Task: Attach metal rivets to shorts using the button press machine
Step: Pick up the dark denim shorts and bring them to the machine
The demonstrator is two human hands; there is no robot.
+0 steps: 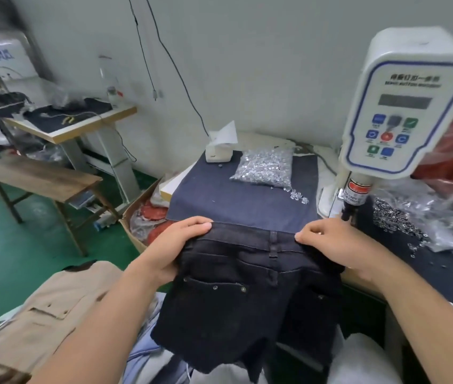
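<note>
Left hand point(177, 242) and right hand point(327, 239), arms outstretched, each grip the black shorts' point(244, 286) waistband.

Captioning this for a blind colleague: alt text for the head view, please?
Both hands, left hand and right hand, hold black denim shorts by the waistband at a workbench edge. A white button press machine stands to the right, and a clear bag of silver rivets lies behind.
</note>
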